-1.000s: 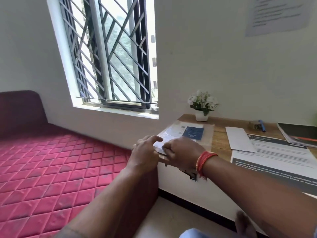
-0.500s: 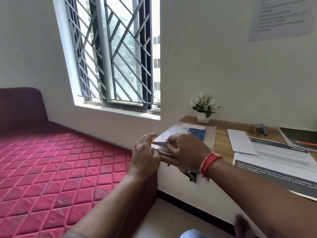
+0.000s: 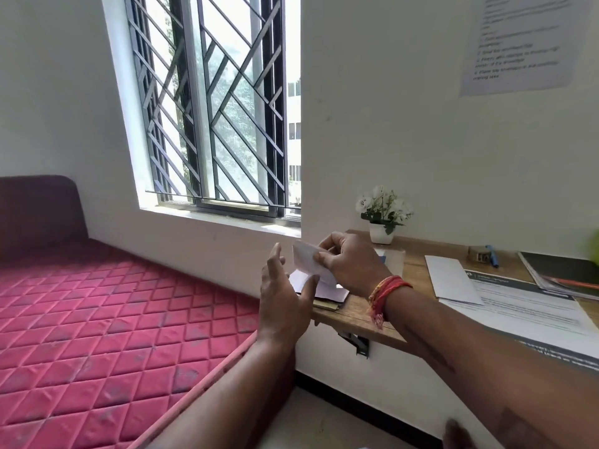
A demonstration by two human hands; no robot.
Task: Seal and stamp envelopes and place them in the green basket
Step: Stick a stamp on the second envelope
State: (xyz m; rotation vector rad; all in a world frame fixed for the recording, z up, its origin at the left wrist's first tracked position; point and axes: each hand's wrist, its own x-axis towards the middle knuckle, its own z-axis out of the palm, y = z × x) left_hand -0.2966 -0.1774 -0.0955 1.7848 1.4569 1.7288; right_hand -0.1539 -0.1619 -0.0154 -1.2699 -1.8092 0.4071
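My right hand (image 3: 351, 265) pinches a white envelope (image 3: 306, 259) and holds it lifted above the left end of the wooden desk (image 3: 356, 315). Beneath it lies a stack of white envelopes (image 3: 327, 291) on a thin brown pad at the desk's edge. My left hand (image 3: 285, 299) hovers just left of the stack with fingers spread and straight, thumb near the lifted envelope's lower edge. A second white envelope (image 3: 452, 280) lies flat further right on the desk. A blur of green (image 3: 594, 247) shows at the right frame edge.
A small white pot of flowers (image 3: 382, 215) stands at the desk's back by the wall. Printed sheets (image 3: 531, 315), a dark folder (image 3: 560, 270) and a blue pen (image 3: 492, 256) lie to the right. A red quilted mattress (image 3: 97, 319) fills the left, below a barred window (image 3: 214, 102).
My right hand has lifted one envelope off the stack. My left hand has come off the stack and opened beside it. The camera has tilted slightly right.
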